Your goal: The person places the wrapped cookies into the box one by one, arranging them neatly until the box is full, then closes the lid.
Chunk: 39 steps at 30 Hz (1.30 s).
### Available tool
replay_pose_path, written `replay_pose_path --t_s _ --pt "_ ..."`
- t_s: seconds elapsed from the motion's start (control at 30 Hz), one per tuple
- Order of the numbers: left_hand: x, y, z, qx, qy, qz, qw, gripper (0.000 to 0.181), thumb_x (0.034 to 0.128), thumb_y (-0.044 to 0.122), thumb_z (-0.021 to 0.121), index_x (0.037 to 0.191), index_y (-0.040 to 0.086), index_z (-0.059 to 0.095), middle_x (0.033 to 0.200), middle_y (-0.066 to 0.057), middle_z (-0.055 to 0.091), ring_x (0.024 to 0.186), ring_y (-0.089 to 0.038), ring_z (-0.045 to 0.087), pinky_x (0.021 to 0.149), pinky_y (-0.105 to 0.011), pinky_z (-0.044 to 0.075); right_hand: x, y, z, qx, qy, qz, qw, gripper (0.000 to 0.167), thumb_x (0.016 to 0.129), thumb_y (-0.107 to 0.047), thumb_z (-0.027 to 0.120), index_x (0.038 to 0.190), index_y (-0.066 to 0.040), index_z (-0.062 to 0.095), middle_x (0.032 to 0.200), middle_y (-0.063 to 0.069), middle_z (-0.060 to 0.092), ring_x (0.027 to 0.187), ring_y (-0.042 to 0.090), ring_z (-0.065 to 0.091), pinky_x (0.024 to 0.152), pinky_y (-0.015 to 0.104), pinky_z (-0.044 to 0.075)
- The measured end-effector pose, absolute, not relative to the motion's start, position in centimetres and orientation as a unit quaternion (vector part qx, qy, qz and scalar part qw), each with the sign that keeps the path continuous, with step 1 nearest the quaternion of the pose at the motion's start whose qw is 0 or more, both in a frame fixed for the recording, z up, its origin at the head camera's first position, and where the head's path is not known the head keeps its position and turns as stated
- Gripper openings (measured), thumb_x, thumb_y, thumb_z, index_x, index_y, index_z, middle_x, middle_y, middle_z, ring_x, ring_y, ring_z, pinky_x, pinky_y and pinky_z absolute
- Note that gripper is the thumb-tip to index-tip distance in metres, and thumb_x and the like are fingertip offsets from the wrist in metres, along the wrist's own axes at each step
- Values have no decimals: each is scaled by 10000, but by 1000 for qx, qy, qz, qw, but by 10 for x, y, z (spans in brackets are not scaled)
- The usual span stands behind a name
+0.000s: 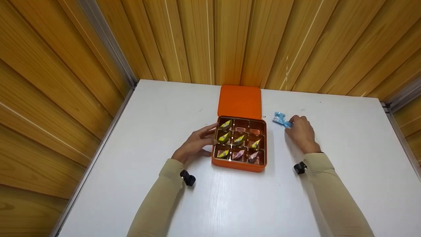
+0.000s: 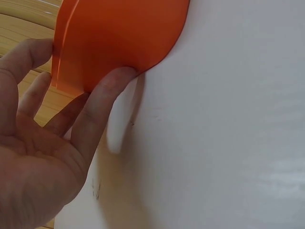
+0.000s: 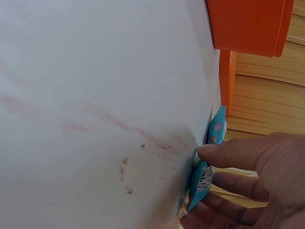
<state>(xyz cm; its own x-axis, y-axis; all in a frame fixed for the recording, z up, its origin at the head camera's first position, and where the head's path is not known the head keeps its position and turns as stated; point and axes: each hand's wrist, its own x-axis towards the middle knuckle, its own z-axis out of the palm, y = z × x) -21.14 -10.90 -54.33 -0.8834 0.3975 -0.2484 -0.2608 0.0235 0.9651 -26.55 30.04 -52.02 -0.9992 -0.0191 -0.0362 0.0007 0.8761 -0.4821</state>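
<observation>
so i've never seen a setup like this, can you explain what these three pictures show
There's no machine: a person is doing this by hand. The wide picture comes from a camera on the head, the other two from cameras on the wrists, probably the small black devices. On the white table sits an orange box with nine compartments, seven of them holding small wrapped pieces; an orange lid is right behind it. The left hand touches the box's left side. The right hand holds one blue packet between thumb and fingers; a second packet is next to it.

Wood-look panels (image 1: 194,39) walling in a white table (image 1: 230,204) suggest a booth-like workspace.
</observation>
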Motion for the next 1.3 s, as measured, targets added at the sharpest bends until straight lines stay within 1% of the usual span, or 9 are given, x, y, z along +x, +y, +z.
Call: replay_pose_path --t_s 0.23,0.43,0.67,0.8,1.1,1.3 --pt "-211 -109 -544 52 669 702 238 745 975 42 710 1613 352 484 1582 -70 507 1330 -292 597 728 -437 641 -266 302 -518 -1 968 -250 30 367 974 -4 642 1276 195 582 1163 336 542 1029 436 574 939 603 508" --pt "-211 -108 -545 50 666 705 238 743 973 34 707 1610 349 490 1583 -75 505 1307 -300 609 747 -457 644 -265 303 -518 -1 966 -256 29 371 984 -20 608 1288 191 576 1175 339 568 1044 437 579 960 604 505" --pt "-210 -109 -544 52 677 696 234 743 975 67 720 1613 362 481 1590 -63 502 1329 -281 598 726 -445 644 -266 305 -516 -12 966 -256 11 359 970 10 594 1277 196 577 1196 384 600 1109 512 602 977 633 492" --pt "-210 -108 -543 54 681 692 234 737 984 89 725 1613 376 474 1592 -40 505 1338 -273 596 733 -450 645 -266 306 -515 -17 965 -260 3 339 973 21 584 1264 197 582 1218 398 615 1138 526 608 983 636 490" --pt "-211 -108 -543 47 678 695 236 739 984 59 710 1609 378 480 1585 -46 511 1300 -280 622 748 -461 647 -266 308 -510 -20 960 -278 2 269 986 40 600 1209 188 603 1189 376 636 1086 476 614 956 614 501" --pt "-211 -107 -542 42 679 694 236 739 978 56 715 1602 382 491 1584 -43 514 1324 -276 606 745 -461 648 -266 310 -510 -24 956 -292 -2 245 994 46 609 1204 172 608 1190 359 633 1090 465 602 972 607 495"
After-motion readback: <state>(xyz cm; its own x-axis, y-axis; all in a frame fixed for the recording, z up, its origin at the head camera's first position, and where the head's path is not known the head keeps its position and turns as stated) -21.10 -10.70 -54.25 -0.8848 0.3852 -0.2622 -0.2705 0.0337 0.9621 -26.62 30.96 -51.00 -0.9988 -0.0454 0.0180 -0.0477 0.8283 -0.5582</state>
